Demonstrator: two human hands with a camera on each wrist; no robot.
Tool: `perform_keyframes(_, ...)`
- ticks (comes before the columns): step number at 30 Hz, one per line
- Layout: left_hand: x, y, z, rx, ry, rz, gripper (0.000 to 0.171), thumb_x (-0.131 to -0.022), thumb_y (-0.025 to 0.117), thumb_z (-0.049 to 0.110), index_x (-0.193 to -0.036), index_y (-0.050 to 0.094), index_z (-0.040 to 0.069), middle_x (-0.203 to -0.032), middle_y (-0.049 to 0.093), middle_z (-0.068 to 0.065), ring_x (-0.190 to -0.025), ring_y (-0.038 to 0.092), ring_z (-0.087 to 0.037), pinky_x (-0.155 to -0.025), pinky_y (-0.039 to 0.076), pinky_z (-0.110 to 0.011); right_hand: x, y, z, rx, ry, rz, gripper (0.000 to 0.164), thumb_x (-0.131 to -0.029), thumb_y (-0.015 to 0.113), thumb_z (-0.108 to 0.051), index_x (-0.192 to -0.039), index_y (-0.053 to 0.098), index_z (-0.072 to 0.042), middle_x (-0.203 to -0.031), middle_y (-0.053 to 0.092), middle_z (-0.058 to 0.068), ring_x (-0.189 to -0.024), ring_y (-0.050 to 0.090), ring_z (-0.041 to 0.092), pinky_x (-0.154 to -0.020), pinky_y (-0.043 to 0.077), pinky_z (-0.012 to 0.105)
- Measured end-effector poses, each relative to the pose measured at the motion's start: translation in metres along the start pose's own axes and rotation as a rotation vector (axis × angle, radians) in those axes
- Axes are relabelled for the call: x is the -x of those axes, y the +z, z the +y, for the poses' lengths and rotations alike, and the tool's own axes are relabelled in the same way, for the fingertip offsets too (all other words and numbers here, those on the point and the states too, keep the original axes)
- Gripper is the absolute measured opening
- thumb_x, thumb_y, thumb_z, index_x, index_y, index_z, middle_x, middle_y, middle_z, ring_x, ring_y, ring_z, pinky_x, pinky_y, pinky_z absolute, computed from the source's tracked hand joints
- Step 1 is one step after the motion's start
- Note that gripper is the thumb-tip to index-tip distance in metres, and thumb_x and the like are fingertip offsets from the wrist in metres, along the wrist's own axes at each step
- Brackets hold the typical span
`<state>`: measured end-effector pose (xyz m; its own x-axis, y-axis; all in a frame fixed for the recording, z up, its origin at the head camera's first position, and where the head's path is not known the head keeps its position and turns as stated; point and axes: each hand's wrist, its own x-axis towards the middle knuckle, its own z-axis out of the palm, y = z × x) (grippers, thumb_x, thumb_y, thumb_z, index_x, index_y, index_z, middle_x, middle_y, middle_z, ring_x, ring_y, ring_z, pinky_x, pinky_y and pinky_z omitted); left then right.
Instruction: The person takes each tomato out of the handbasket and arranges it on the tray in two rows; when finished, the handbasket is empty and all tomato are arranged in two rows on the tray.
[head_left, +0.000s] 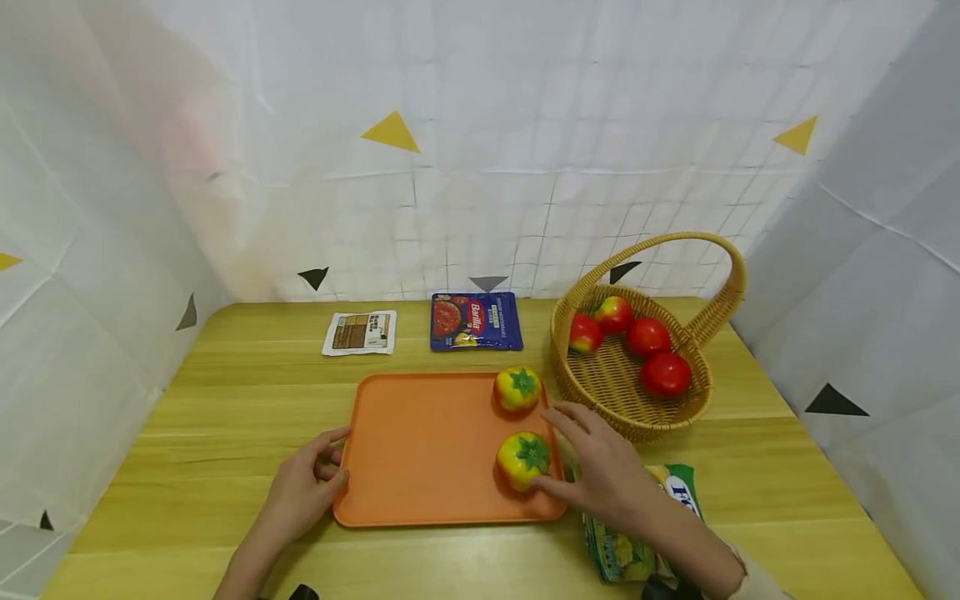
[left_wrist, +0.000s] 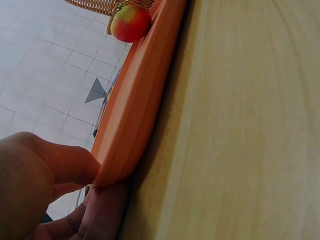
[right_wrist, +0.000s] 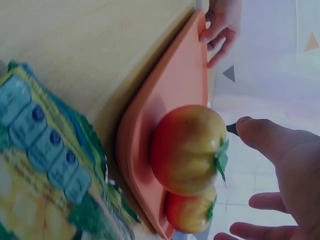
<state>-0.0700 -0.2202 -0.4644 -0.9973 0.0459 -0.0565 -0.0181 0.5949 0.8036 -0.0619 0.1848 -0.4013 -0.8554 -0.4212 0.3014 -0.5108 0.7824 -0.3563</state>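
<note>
Left hand's grip (head_left: 306, 482) pinches the left edge of a flat orange plastic tray (head_left: 420, 450) on a yellow wooden tabletop (head_left: 247, 375). The right hand's grip (head_left: 606, 468) is spread and holds nothing, just beside a round yellow-and-red fruit with green leaves (head_left: 523, 461). Its twin (head_left: 517, 389) sits behind it, both on the tray's right side. If one edge is lifted, they could roll off.

Left wrist view: tray (left_wrist: 137, 110), basket (left_wrist: 97, 5) cut off at top

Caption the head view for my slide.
Left hand gripping an orange tray, right hand beside its two green-topped fruits, wicker basket nearby.
</note>
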Motion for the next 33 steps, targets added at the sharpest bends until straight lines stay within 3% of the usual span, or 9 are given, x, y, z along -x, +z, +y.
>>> perform_keyframes(11,0.000,0.000,0.000,-0.009,-0.007,0.006,0.057,-0.085,0.071,-0.001,-0.140,0.058,0.011,-0.100,0.064,-0.007,-0.078,0.063,-0.013,-0.063,0.050,-0.026,0.000,-0.015,0.009,0.032,0.020,0.014,0.080,-0.075,0.087,-0.044,-0.141,0.056,-0.011,-0.138,0.053,0.012,-0.117,0.058,0.033,-0.089,0.052,0.053)
perform_keyframes(22,0.001,0.000,0.000,-0.014,0.011,0.011,0.057,-0.085,0.071,-0.001,-0.139,0.058,0.009,-0.099,0.064,-0.007,-0.076,0.063,-0.013,-0.062,0.050,-0.026,-0.002,-0.028,0.024,0.072,-0.027,0.090,0.077,-0.072,0.090,-0.034,-0.138,0.059,-0.010,-0.133,0.056,0.014,-0.115,0.059,0.034,-0.087,0.052,0.054)
perform_keyframes(33,0.001,0.000,0.001,-0.013,0.011,0.014,0.057,-0.084,0.071,-0.002,-0.139,0.059,0.009,-0.099,0.064,-0.007,-0.076,0.063,-0.013,-0.063,0.051,-0.026,-0.006,-0.044,0.035,0.094,0.001,0.107,0.074,-0.073,0.090,-0.029,-0.136,0.059,-0.006,-0.133,0.055,0.017,-0.115,0.057,0.038,-0.087,0.051,0.058)
